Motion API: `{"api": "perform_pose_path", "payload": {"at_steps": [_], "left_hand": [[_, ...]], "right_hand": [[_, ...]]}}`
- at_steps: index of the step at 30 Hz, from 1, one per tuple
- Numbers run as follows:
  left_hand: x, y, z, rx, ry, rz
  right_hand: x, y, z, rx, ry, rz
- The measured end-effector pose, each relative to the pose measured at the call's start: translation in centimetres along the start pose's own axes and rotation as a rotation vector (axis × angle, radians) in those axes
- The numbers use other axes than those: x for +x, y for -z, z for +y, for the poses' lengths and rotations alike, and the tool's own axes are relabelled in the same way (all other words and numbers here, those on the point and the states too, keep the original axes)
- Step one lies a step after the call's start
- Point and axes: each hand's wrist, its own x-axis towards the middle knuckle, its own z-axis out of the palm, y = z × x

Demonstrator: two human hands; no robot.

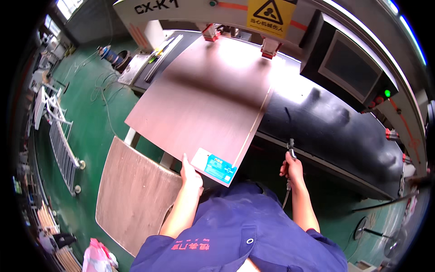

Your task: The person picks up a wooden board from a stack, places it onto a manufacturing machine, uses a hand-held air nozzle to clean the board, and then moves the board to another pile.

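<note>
Panel (pixel 204 99) mostly fed into the machine (pixel 344 122), left hand (pixel 190 174) flat on its near edge, right hand (pixel 293 170) wrapped around an air-gun (pixel 290 149); near end left outside.

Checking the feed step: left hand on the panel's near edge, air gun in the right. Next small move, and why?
Probably push the brown panel a little further into the machine. The left hand rests on its near edge by the blue label, the far edge sits under the red clamps, and the right hand holds the air gun clear of the panel.
</note>
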Motion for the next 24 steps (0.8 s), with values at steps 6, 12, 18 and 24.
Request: {"api": "perform_pose_path", "payload": {"at_steps": [6, 12, 18, 24], "left_hand": [[-1.7, 3.3, 0.2, -0.050, -0.067, 0.124], [-4.0, 9.6, -0.8, -0.077, -0.134, 0.279], [-9.3, 13.8, -1.2, -0.006, -0.221, 0.464], [-13.7, 19.4, -3.5, 0.115, -0.258, 0.730]], "right_hand": [[2.8, -1.6, -2.6, -0.007, 0.046, -0.118], [6.8, 0.9, -2.8, -0.070, 0.000, -0.162], [11.1, 3.3, -3.5, -0.048, 0.011, -0.233], [12.9, 1.7, -6.4, 0.020, 0.044, -0.259]]}}
